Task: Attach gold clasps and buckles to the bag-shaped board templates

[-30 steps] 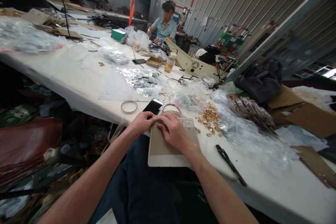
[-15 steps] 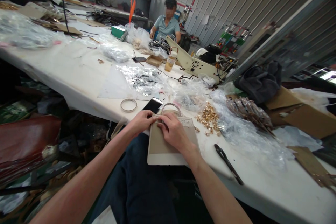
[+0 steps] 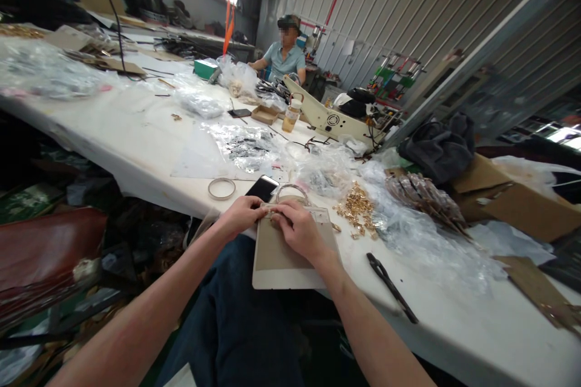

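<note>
A flat beige panel with a paler strip along its near edge lies partly over my lap, against the table edge. My left hand pinches its far left corner. On the panel's face lies my right hand, its fingers closed at the far edge beside the left fingertips. Any small part between the fingertips is too hidden to make out. Just beyond the panel stands a clear curved handle or ring. A dark phone and a pale ring lie close by on the table.
Small gold metal pieces are heaped right of the panel, near crumpled clear plastic. A black hand tool lies near the right table edge. A bottle, a cream machine and a seated person are farther back.
The camera view has tilted up slightly. Both hands stay at the panel's far edge with little movement. The person across the table has raised their head and shifted a little left.
</note>
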`<state>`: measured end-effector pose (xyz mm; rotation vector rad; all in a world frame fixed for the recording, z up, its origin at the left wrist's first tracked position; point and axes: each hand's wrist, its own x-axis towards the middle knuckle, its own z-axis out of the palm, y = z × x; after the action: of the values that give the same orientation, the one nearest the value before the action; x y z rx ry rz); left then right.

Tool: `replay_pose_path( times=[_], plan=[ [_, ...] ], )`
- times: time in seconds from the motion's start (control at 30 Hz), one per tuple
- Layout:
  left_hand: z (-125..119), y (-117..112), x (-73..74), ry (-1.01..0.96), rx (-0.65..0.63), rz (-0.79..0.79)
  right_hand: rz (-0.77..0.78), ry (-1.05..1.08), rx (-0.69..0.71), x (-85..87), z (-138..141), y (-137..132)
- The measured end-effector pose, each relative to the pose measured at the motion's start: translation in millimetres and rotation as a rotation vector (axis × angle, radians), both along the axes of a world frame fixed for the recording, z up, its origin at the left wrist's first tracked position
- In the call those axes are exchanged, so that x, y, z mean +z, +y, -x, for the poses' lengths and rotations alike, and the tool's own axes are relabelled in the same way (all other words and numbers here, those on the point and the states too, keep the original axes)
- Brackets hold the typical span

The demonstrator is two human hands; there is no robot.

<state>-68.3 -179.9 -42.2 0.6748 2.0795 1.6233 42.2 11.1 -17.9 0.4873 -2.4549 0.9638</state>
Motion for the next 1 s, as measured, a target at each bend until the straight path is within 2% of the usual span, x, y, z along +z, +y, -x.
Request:
replay_pose_path(
  times=[0.13, 0.27, 0.37, 0.67, 0.83, 1.0],
  plan=[
    [3, 1, -7.7, 0.033, 0.002, 0.018, 0.173, -0.081, -0.014, 5.8, 1, 6],
    [5, 0, -10.6, 0.076, -0.006, 0.032, 0.355, -0.181, -0.042, 1.0, 4, 1],
    [5, -1, -9.1, 0.092, -0.016, 0.033, 0.413, -0.243, -0.025, -0.9, 7, -3],
    [3, -2, -9.4, 0.137, -0.002, 0.044, 0.277, -0.132, -0.074, 5.8, 13, -6],
    [3, -2, -10.9, 0.15, -0.005, 0.027, 0.138, -0.063, -0.088, 5.0, 15, -9],
    [4, -2, -13.0, 0.156, -0.015, 0.019, 0.093, -0.031, -0.101, 3.6, 13, -15]
  ],
)
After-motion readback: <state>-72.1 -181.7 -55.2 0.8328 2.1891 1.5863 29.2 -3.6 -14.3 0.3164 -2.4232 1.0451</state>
